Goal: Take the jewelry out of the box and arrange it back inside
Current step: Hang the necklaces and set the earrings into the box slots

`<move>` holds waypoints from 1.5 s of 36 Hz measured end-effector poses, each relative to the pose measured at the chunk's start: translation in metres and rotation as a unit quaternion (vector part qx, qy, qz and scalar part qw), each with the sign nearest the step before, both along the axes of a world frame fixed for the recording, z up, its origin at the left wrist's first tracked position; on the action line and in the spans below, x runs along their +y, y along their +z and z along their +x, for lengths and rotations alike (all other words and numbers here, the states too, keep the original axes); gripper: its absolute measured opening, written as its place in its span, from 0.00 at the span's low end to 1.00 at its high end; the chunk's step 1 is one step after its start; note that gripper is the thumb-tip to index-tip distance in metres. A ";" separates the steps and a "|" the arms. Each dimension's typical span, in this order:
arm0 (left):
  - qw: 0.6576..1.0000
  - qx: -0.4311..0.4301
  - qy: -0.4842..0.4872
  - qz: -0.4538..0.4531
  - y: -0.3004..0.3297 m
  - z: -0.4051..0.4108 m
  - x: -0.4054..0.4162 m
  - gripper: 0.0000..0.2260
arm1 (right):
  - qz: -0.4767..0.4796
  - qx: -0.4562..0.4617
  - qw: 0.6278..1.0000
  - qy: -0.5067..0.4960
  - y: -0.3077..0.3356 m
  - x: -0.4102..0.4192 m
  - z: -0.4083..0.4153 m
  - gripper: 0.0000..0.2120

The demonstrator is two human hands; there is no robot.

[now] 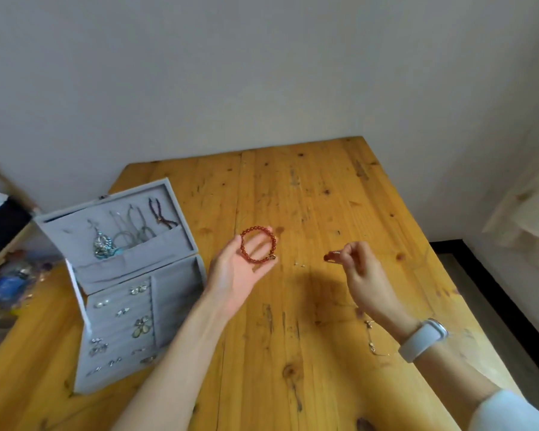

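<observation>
Left hand (240,269) is lying palm-up w/ fingers straight and relaxed, carrying a red round-bead bracelet (258,244) that is resting across the fingers, not pinched. Hand is hovering over the yellow knotty-pine plank worktop (308,188), near centre of view. Right hand (363,269), at 3 o'clock from the left one and well apart from it, is curling its fingers and pinching a small reddish-brown piece of jewelry (331,257) at the fingertips; piece is too blurred to say what kind. A pale grey smartwatch band (423,339) is sitting on the right wrist, w/ a light sleeve (511,412) showing toward 5 o'clock.

The grey velvet-lined jewelry box (131,287) is standing open at 9 o'clock of the left hand, on the worktop. Its lid is tilting back, w/ a pocket holding a silver-and-turquoise beaded necklace (103,244), thin grey cords (131,228) and a dark purple beaded strand (161,216), all hanging from hooks at 12 o'clock of the pocket. The box's lower tray is showing ring-roll rows w/ several small silver earrings (101,303) and a pale green flower-shaped brooch (142,326) near the divider. The compartment at 3 o'clock of the divider is hard to read.

A thin gold chain (371,337) is lying on the worktop just beside the right wrist, at its 7 o'clock. Two tiny pale specks (299,264) are lying btwn the hands.
</observation>
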State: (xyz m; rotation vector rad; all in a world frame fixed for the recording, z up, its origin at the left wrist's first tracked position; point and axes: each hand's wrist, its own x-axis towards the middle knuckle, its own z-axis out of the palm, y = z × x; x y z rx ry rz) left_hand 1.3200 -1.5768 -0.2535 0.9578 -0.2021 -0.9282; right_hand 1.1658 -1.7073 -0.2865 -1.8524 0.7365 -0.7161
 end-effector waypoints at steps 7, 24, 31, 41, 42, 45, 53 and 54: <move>0.989 0.112 0.076 0.057 -0.009 0.042 0.076 0.15 | 0.077 -0.016 0.995 0.053 -0.001 0.053 0.039 0.09; 0.697 -0.564 -0.045 0.440 -0.028 0.113 0.084 0.14 | 0.079 0.018 0.993 0.090 -0.005 0.091 0.089 0.07; 0.631 -0.620 -0.053 0.463 -0.038 0.108 0.088 0.15 | 0.085 0.031 0.992 0.092 -0.008 0.090 0.088 0.08; 0.467 -0.724 -0.037 0.506 -0.044 0.105 0.103 0.15 | 0.053 0.051 0.990 0.117 -0.005 0.098 0.096 0.07; 0.474 -0.723 -0.024 0.502 -0.042 0.106 0.106 0.15 | 0.038 0.054 0.991 0.120 -0.002 0.099 0.098 0.08; 0.515 -0.703 0.037 0.489 -0.036 0.105 0.123 0.13 | -0.005 0.049 0.990 0.133 0.008 0.102 0.113 0.08; 0.549 -0.680 0.073 0.480 -0.045 0.088 0.176 0.16 | -0.083 0.063 0.974 0.202 0.016 0.132 0.188 0.10; 0.554 -0.679 0.075 0.476 -0.048 0.085 0.180 0.18 | -0.100 0.072 0.970 0.211 0.014 0.136 0.197 0.09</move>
